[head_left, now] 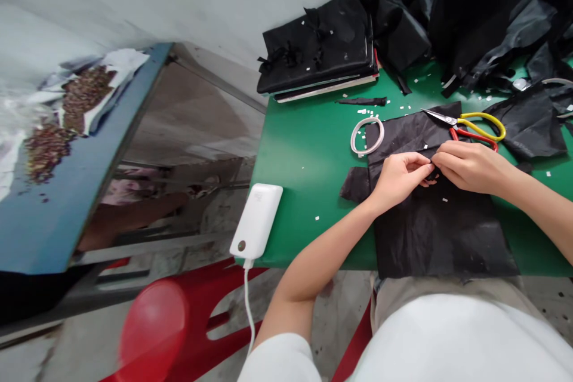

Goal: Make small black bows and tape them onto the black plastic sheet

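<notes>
A black fabric piece (441,233) lies on the green table and hangs over its front edge toward my lap. My left hand (400,176) pinches the fabric near its middle, fingertips pressed together. Close against it, my right hand (470,166) pinches the same spot from the right. What lies between the fingertips is too small to make out. Just beyond my right hand, scissors (465,125) with yellow and red handles rest on the fabric, blades pointing left. A roll of pale tape (367,135) sits at the fabric's upper left edge.
A white power bank (257,221) with a cable lies at the green table's (295,161) left corner. Folded black pieces (317,42) are stacked at the back, beside a heap of black fabric (483,12). A red stool (154,328) and blue table (120,131) stand left.
</notes>
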`<state>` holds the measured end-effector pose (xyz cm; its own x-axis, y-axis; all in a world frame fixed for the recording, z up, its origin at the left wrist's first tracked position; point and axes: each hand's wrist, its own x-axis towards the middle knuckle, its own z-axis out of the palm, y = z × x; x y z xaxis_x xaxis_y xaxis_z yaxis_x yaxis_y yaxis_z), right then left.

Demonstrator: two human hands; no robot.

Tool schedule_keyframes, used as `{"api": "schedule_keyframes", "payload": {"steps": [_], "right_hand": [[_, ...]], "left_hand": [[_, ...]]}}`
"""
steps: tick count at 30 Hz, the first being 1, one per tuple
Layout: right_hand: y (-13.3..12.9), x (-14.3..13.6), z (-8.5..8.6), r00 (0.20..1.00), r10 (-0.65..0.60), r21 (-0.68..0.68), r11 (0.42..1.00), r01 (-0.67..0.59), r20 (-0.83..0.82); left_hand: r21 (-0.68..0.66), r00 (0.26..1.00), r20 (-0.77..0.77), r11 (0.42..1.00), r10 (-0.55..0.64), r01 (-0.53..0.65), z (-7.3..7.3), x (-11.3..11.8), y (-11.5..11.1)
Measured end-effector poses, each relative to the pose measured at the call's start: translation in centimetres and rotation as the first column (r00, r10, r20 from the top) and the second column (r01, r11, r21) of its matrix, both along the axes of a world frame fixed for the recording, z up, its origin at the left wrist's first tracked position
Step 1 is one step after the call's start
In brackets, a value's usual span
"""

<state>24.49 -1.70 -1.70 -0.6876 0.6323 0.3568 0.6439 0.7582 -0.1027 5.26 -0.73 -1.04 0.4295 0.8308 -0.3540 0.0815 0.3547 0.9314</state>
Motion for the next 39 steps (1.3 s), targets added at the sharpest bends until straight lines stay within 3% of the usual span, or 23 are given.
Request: {"api": "schedule_keyframes", "payload": {"steps": [10, 16, 25, 31, 39], "right_hand": [[-0.1, -0.2, 0.1, 0.985, -0.017, -0.120, 0.993, -0.004, -0.172], [-0.1, -0.4, 0.3, 0.951, -0.062, -0.228, 0.974, -0.009, -0.303], [0.0, -0.6, 0.6, 0.917, -0.077, -0.200, 0.980, -0.003, -0.391], [-0.1, -0.8, 0.7, 0.919, -0.067, -0.178, 0.984, -0.003, -0.388], [-0.1, -1.0, 0.6, 0.905, -0.091, -0.149, 0.988, 0.031, -0.416]], "left_hand": [[-0.012, 1.000, 0.005, 1.000, -0.001, 0.001, 0.6, 0.0, -0.1], [0.047, 1.000, -0.004, 0.999, 0.002, -0.002, 0.6, -0.1, -0.2], [0.173, 0.999, -0.035, 0.985, -0.012, 0.018, 0.4, -0.2, -0.4], [0.331, 0.990, -0.138, 0.942, -0.012, 0.058, 0.1, -0.4, -0.6], [0.383, 0.990, -0.138, 0.922, 0.002, 0.052, 0.0, -0.3, -0.7]]}}
